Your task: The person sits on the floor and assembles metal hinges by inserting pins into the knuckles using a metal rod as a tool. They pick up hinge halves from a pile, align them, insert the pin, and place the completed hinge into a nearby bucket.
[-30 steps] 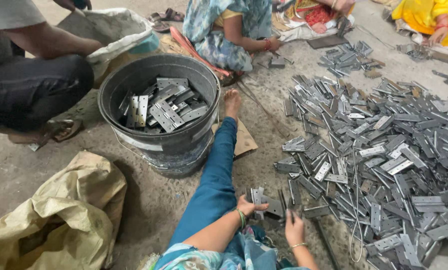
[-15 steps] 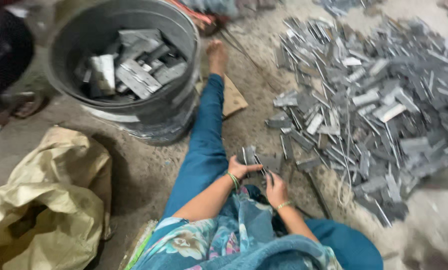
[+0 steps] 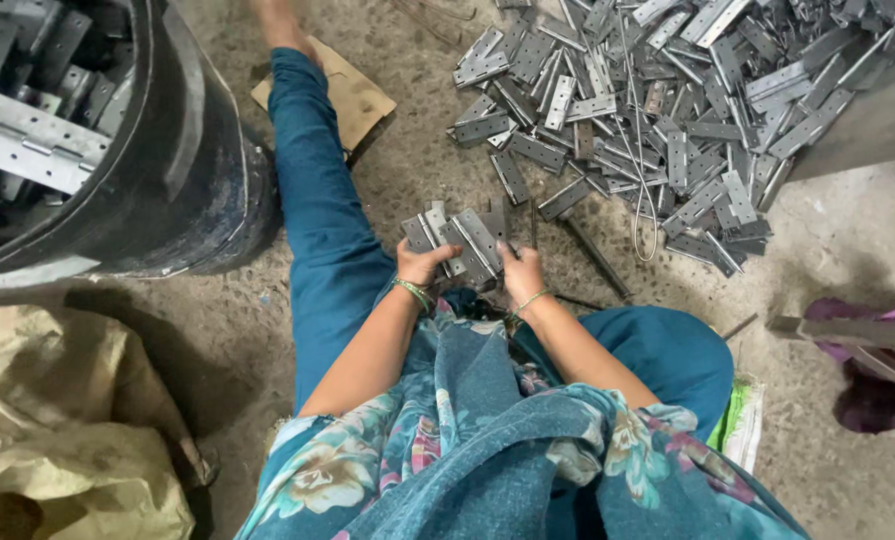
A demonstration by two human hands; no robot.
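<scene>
Hinges, fanned, gripped by left hand and right hand, bare floor just ahead.

Single view, taken from a camera worn on the person's head. It looked steeply down over the lap to the concrete floor, close enough that both forearms filled the centre. The outstretched leg ran toward 11 o'clock; a black bucket was cropped at 10 o'clock, and a heap of metal hinges lay at 1 o'clock.
</scene>
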